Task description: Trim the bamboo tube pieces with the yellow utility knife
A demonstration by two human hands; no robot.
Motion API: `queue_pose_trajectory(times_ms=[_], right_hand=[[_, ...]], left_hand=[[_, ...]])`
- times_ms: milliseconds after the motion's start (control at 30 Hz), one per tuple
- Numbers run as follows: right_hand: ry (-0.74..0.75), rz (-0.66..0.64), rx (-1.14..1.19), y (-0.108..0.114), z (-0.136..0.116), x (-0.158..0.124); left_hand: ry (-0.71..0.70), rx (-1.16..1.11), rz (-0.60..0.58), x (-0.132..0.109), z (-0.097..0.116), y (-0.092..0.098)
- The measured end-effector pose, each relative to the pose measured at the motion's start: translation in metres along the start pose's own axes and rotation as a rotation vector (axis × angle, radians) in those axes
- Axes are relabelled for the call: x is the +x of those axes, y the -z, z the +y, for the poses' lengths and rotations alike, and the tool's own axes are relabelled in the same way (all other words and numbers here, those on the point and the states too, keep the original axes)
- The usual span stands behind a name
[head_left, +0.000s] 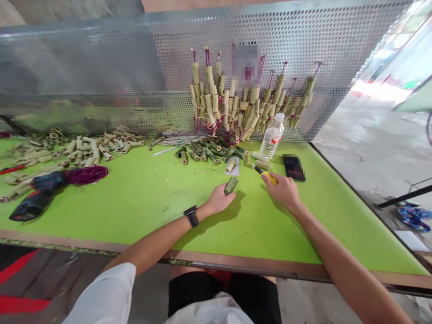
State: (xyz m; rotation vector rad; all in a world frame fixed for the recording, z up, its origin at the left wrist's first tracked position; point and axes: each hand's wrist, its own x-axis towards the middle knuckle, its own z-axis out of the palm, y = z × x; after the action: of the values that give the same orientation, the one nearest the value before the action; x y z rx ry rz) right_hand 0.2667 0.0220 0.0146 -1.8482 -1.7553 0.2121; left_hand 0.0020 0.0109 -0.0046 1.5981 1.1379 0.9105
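Left hand (218, 200): fingers closed round the green tube, its far part poking out clear of them.
Tube (231, 185): in that hand, over the near half of the surface (270, 238). Can't tell if it actually touches down.
Right hand (284, 189): fingers gripping the yellow knife (272, 178), dark nose pointing away from us, well apart from the tube.
Blade: too small to see how far it's out, so we'd check that first. Shorter is probably steadier.
Tube grip: we'd want the thumb and fingertips well back from whatever end the knife works on.
Stroke: away from our left hand and our lap, thin passes. Forcing it could make the blade skip on that skin, we reckon.
Bracing: round stuff likes to roll, so we'd press it against the surface.
Elbow room: phone (294, 168) sits just right of our knife hand and the bottle (271, 140) stands beyond it. We'd work on the bare patch nearer us.
Card (236, 171): pale tube (231, 165) lying on it, just ahead of our left hand. Easy to knock, careful there.
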Motion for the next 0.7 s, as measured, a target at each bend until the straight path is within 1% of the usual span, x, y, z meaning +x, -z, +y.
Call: queue_pose_trajectory(times_ms=[33,67,100,200,267,300,400,467,700], right_hand=[[0.029,0.000,0.030,-0.001,-0.002,-0.001],[0.065,-0.038,0.058,-0.002,-0.006,-0.004],[0.109,-0.088,0.086,-0.005,-0.011,-0.007],[0.242,-0.294,0.154,-0.014,-0.027,-0.021],[0.297,-0.383,0.175,-0.017,-0.033,-0.028],[0.314,-0.407,0.183,-0.018,-0.035,-0.030],[0.339,-0.441,0.206,-0.018,-0.035,-0.031],[0.343,-0.449,0.209,-0.017,-0.034,-0.030],[0.297,-0.438,0.184,-0.019,-0.030,-0.030]], left_hand=[[0.013,0.014,0.019,0.001,0.000,0.000],[0.019,0.031,0.036,0.002,0.000,0.000],[0.014,0.044,0.046,0.003,0.001,0.000],[-0.002,0.037,0.030,0.003,0.001,0.000],[0.001,0.016,0.018,0.002,0.000,0.000],[-0.002,0.010,0.023,0.002,-0.002,0.000],[-0.037,0.007,0.039,0.003,-0.006,-0.001],[-0.049,0.005,0.031,0.004,-0.008,0.000],[0.068,0.032,-0.062,0.005,-0.004,0.006]])
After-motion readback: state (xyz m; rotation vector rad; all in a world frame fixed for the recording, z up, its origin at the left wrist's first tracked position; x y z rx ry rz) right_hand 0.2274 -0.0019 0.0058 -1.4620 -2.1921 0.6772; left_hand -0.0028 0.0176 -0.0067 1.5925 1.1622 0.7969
